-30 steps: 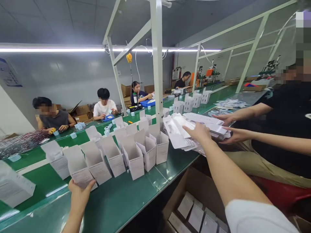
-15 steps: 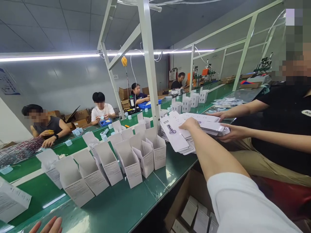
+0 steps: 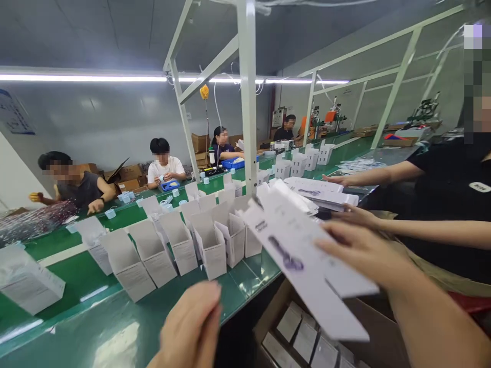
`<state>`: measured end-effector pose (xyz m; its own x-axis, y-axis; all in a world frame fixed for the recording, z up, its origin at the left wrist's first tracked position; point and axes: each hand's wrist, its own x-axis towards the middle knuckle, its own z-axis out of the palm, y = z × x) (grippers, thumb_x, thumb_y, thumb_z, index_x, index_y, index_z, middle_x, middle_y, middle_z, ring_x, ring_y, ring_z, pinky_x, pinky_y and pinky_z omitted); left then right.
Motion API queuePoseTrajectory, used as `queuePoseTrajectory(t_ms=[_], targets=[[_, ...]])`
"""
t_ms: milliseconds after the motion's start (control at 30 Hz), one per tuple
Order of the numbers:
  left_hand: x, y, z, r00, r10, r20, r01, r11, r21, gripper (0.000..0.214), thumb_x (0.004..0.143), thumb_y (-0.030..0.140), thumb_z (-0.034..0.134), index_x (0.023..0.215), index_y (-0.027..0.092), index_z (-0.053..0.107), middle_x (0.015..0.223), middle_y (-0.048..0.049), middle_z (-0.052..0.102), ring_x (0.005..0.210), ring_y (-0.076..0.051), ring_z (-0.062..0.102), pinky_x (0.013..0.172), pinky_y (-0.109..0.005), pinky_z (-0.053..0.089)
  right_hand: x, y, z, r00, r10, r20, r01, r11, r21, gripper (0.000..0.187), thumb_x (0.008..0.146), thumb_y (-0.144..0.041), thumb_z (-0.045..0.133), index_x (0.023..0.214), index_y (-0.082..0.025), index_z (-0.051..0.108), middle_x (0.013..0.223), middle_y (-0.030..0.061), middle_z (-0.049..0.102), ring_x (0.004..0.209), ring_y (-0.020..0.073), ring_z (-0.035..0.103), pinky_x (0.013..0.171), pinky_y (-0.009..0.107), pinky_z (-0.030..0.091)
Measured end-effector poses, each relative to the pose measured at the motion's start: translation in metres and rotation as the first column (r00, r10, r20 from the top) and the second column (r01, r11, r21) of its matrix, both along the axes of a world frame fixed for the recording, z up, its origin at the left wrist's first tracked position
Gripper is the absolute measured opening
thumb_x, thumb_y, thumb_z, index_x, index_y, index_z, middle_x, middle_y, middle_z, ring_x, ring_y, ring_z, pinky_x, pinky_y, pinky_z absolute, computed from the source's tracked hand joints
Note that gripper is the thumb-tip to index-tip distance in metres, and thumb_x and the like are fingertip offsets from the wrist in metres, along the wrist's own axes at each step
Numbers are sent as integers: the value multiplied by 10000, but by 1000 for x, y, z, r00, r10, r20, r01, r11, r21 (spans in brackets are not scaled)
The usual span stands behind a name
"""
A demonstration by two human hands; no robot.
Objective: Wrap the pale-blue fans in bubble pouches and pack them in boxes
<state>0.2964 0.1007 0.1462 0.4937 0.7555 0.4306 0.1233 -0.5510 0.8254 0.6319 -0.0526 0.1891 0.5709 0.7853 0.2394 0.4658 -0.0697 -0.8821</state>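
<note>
My right hand (image 3: 356,250) grips flat, unfolded white cartons (image 3: 295,255) printed with a dark product picture, holding them tilted over the bench edge. They overlap, and motion blurs them. My left hand (image 3: 192,322) is in front of the bench edge, lower left of the cartons, with nothing visible in it; its fingers are smeared by motion. More flat cartons (image 3: 314,190) are stacked on the bench beyond, beside a co-worker's hands (image 3: 358,215). Left of the cartons stand several opened white boxes (image 3: 209,250) with their flaps up.
A cardboard box (image 3: 268,312) holding white boxes stands below the green bench (image 3: 141,327). A white metal post (image 3: 247,102) rises from the bench. Several co-workers sit across the line, near blue trays (image 3: 171,185) and small light-blue parts (image 3: 110,213). Another person stands at right.
My right hand has drawn flat cartons off the stack toward me. My left hand has come up and right from the lower left corner. The view has shifted slightly.
</note>
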Motion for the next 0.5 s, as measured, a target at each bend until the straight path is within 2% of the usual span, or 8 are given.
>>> queuePoseTrajectory(t_ms=[33, 100, 200, 267, 333, 400, 500], targets=[[20, -1, 9, 991, -126, -41, 127, 992, 23, 367, 763, 424, 745, 1096, 273, 715, 1241, -96, 677, 1232, -331, 570, 1176, -452, 336, -31, -9, -17, 995, 94, 13, -94, 996, 3, 349, 765, -483, 732, 971, -201, 731, 835, 75, 732, 697, 255, 686, 525, 318, 561], [54, 1, 15, 967, -232, -102, 234, 972, 9, 551, 739, 414, 770, 1232, 199, 646, 1336, -150, 605, 1327, -370, 458, 1192, -503, 255, -84, -18, -50, 960, 273, -58, -275, 961, -30, 316, 838, -471, 677, 1029, -222, 714, 884, 61, 734, 786, 254, 696, 636, 326, 589], [74, 5, -3, 931, -315, -186, 298, 948, -112, 633, 689, 366, 811, 1257, 171, 611, 1387, -188, 536, 1332, -400, 398, 1160, -529, 237, -133, -14, -92, 954, 249, -168, -254, 967, -9, 331, 913, -497, 573, 1075, -231, 685, 926, 59, 719, 825, 246, 690, 692, 328, 590], [67, 5, -18, 934, -275, -226, 248, 959, -139, 689, 676, 358, 816, 1294, 180, 570, 1341, -184, 543, 1286, -394, 403, 1128, -538, 240, -146, -7, -109, 962, 245, -124, -248, 969, -7, 324, 929, -493, 545, 1066, -233, 680, 935, 61, 703, 834, 239, 677, 705, 326, 579], [52, 5, -24, 949, -181, -259, 144, 977, -157, 771, 635, 367, 843, 1319, 189, 535, 1210, -163, 581, 1207, -383, 420, 1087, -550, 247, -151, -2, -118, 959, 284, -22, -284, 959, -2, 300, 938, -472, 529, 1038, -236, 686, 874, 52, 678, 783, 223, 654, 678, 320, 558], [38, 7, -21, 960, -115, -253, 60, 975, -216, 787, 582, 369, 873, 1281, 207, 550, 1064, -119, 594, 1126, -357, 433, 1052, -538, 262, -155, 1, -121, 948, 313, 53, -313, 950, -4, 284, 945, -455, 516, 1003, -241, 693, 804, 39, 646, 720, 206, 623, 640, 311, 529], [19, 14, -11, 965, -81, -250, 5, 957, -291, 583, 553, 373, 876, 1068, 231, 643, 945, -65, 568, 1030, -309, 448, 1013, -492, 305, -163, 2, -119, 936, 350, 26, -349, 937, -25, 291, 948, -464, 505, 966, -241, 690, 787, 34, 628, 704, 199, 601, 619, 304, 498]])
